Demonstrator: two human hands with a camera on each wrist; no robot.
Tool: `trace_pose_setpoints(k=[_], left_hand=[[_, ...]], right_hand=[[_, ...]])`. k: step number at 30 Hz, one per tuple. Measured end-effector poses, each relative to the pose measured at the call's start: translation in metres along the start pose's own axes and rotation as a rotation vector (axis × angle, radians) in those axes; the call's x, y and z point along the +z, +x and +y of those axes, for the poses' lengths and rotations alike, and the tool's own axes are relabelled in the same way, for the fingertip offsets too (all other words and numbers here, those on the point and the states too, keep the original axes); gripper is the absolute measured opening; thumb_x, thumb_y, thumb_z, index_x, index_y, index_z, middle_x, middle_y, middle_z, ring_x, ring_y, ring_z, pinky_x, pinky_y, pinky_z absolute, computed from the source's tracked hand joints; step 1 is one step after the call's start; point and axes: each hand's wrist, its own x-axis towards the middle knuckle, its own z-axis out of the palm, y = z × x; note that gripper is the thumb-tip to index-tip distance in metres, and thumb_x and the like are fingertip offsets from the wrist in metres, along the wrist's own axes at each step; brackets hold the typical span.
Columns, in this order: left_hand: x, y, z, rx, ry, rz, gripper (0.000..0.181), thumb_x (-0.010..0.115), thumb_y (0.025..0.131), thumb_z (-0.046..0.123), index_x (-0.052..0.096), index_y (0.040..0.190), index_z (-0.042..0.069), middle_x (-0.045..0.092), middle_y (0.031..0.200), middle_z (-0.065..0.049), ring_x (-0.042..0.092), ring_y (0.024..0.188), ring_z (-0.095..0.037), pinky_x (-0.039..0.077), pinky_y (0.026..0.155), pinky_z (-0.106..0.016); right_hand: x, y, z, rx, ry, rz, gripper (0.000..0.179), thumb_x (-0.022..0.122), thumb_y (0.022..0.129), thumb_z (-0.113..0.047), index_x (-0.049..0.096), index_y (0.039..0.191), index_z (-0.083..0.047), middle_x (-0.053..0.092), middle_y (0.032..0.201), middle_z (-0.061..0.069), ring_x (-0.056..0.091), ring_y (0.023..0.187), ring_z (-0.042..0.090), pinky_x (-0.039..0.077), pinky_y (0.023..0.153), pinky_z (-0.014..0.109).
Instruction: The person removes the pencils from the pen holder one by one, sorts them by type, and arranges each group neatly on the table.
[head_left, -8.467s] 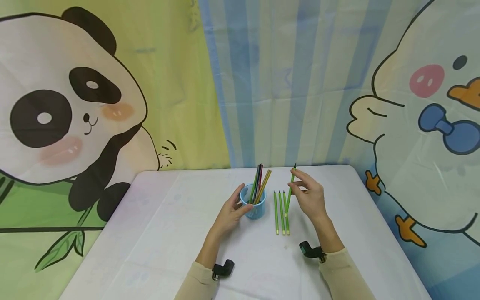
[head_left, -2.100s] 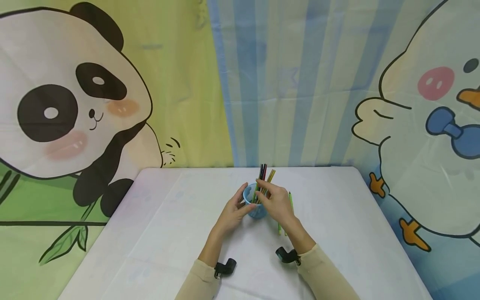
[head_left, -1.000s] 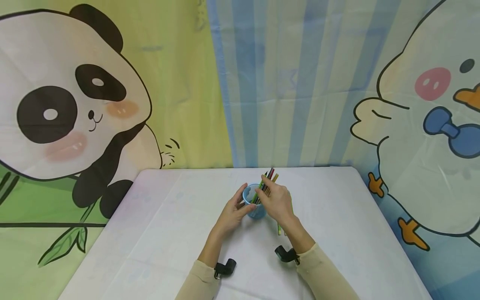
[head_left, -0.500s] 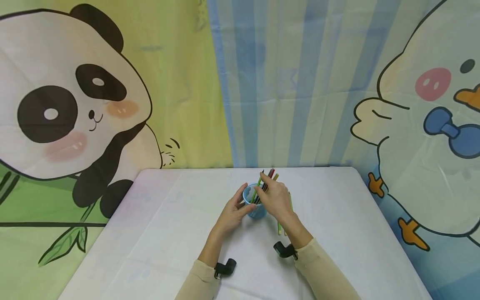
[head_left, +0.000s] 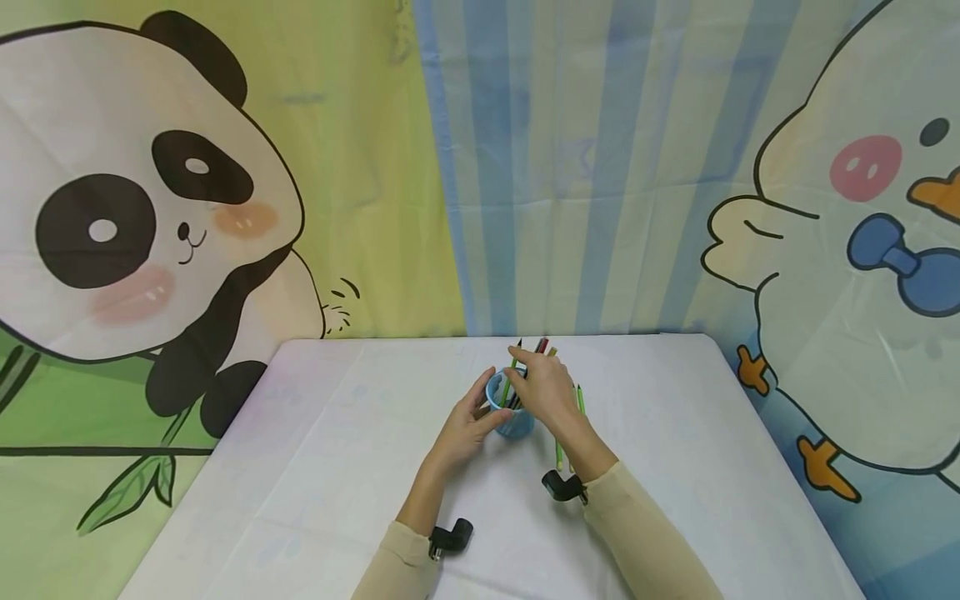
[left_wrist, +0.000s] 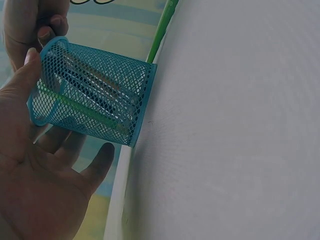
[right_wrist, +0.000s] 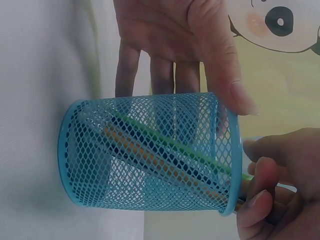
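A light blue mesh pencil cup (head_left: 515, 425) stands on the table, with colored pencils leaning in it. My left hand (head_left: 463, 427) holds it from the left, thumb at the rim and fingers behind the mesh. Over the cup's mouth, my right hand (head_left: 549, 390) pinches a green pencil (head_left: 507, 388) near its dark pointed upper end; its lower part is inside the cup. The red and dark pencils (head_left: 542, 344) lean right, partly hidden behind the right hand. Through the mesh in the right wrist view, a green and an orange pencil (right_wrist: 142, 152) slant toward the rim.
Several green pencils (head_left: 581, 400) lie on the white tabletop (head_left: 337, 467) right of the cup, partly covered by the right hand and wrist. A curtain with a panda (head_left: 225, 217) and a white duck hangs behind the table.
The right hand has come left from the green pencils on the table to the cup. Over the last second, its pinched green pencil has shifted left, apart from the others, and stands more upright.
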Motion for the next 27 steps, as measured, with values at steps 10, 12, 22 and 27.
trace_pose_setpoints(k=[10,12,22,27], left_hand=[[0.0,0.0,-0.001,0.013,0.006,0.003,0.085,0.074,0.098,0.036,0.025,0.167,0.022,0.05,0.159,-0.006,0.054,0.141,-0.031,0.045,0.115,-0.056],[0.0,0.0,-0.001,0.012,0.008,0.005,0.085,0.074,0.098,0.036,0.025,0.167,0.024,0.049,0.16,-0.006,0.053,0.142,-0.031,0.045,0.116,-0.056],[0.001,0.001,0.0,0.009,-0.015,0.006,0.084,0.074,0.098,0.036,0.026,0.166,0.027,0.048,0.161,-0.008,0.054,0.141,-0.035,0.046,0.115,-0.055],[0.002,0.002,-0.001,-0.004,-0.007,0.01,0.085,0.074,0.097,0.038,0.026,0.166,0.026,0.049,0.16,-0.007,0.055,0.14,-0.034,0.047,0.114,-0.054]], right_hand=[[0.007,0.0,0.008,-0.066,0.063,0.058,0.037,0.076,0.097,-0.019,0.073,0.133,-0.016,0.057,0.055,0.0,0.034,0.039,0.007,0.03,0.039,0.022],[0.008,0.001,0.01,-0.092,0.076,0.086,0.035,0.076,0.096,-0.017,0.074,0.131,-0.016,0.07,0.07,0.004,0.035,0.04,0.006,0.031,0.04,0.022],[0.008,-0.001,0.014,-0.2,0.099,0.205,0.031,0.079,0.094,-0.012,0.077,0.125,-0.012,0.079,0.116,0.008,0.065,0.068,0.017,0.054,0.059,0.035],[0.01,-0.001,0.016,-0.26,0.132,0.26,0.033,0.08,0.091,-0.007,0.076,0.124,-0.008,0.077,0.118,0.01,0.076,0.091,0.025,0.063,0.076,0.043]])
